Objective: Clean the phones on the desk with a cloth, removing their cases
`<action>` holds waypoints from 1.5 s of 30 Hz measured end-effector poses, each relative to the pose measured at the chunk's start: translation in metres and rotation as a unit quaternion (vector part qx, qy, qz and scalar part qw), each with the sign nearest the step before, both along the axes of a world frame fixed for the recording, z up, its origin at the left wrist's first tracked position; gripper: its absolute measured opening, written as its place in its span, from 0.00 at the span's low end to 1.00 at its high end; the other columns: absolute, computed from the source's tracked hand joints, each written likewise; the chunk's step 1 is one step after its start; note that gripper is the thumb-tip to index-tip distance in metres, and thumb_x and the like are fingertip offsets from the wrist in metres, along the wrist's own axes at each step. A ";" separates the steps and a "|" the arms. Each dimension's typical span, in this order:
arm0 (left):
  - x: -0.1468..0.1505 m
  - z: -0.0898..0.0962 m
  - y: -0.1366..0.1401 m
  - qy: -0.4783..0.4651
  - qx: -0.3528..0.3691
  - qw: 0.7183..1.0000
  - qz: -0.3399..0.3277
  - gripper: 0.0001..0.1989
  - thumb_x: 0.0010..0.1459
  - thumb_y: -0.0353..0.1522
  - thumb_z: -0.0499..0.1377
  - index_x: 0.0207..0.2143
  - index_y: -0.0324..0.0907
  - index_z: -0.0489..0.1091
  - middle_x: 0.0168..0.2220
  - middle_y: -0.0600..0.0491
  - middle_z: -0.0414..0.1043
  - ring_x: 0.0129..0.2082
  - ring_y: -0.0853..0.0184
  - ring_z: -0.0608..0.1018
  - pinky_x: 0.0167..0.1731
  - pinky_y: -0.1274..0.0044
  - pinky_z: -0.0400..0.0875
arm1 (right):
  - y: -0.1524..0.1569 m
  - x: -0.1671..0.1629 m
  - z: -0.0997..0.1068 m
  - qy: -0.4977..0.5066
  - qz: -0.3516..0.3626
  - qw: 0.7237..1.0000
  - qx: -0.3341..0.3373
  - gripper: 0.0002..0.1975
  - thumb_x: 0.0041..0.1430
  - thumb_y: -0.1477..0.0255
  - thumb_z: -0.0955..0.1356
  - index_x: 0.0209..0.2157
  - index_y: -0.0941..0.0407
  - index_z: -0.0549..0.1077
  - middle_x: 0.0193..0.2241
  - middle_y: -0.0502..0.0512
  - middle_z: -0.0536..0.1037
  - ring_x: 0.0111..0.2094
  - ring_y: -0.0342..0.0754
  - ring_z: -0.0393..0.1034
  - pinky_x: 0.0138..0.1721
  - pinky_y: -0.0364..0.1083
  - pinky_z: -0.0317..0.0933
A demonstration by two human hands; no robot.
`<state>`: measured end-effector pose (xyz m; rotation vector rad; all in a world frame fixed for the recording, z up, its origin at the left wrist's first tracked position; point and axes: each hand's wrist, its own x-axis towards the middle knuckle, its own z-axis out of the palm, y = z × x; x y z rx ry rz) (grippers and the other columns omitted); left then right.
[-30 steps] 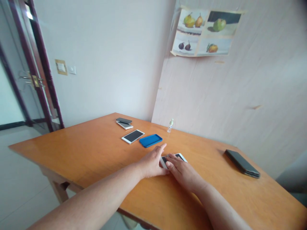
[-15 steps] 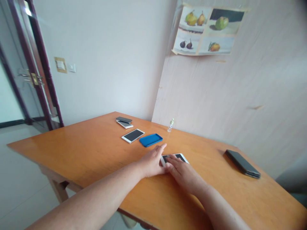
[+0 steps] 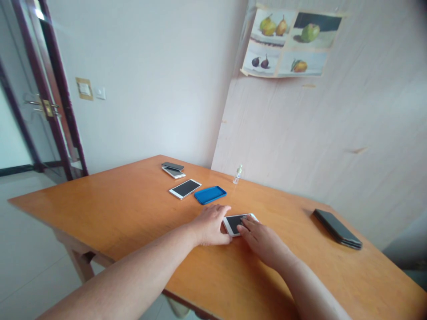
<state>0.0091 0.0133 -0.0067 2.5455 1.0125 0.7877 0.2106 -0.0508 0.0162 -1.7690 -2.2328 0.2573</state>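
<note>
Down dips the forefinger of the left hand (image 3: 211, 226), thumb and fingers spread open around the left end of the white phone (image 3: 232, 224) flat on the table (image 3: 133, 213), while the right hand (image 3: 263, 242) slides rightward across it, fingertips down, pinching something or not, I can't tell. Looks like wiping, midway; the next stroke calls for light, flat pressure and a steadied phone.

Orange table (image 3: 116, 209) bears phones (image 3: 232, 224), blue case (image 3: 210, 194), bottle (image 3: 237, 174), apparently a wallet (image 3: 336, 228).
</note>
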 end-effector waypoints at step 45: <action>-0.006 0.002 0.005 0.028 -0.014 1.000 -0.002 0.35 0.44 0.41 0.64 0.55 0.43 0.61 0.49 0.46 0.71 0.52 0.50 0.71 0.54 0.62 0.63 | -0.004 0.012 0.001 -0.044 -0.028 0.999 -0.001 0.24 0.69 0.62 0.55 0.52 0.59 0.73 0.56 0.67 0.71 0.60 0.59 0.61 0.61 0.58 0.54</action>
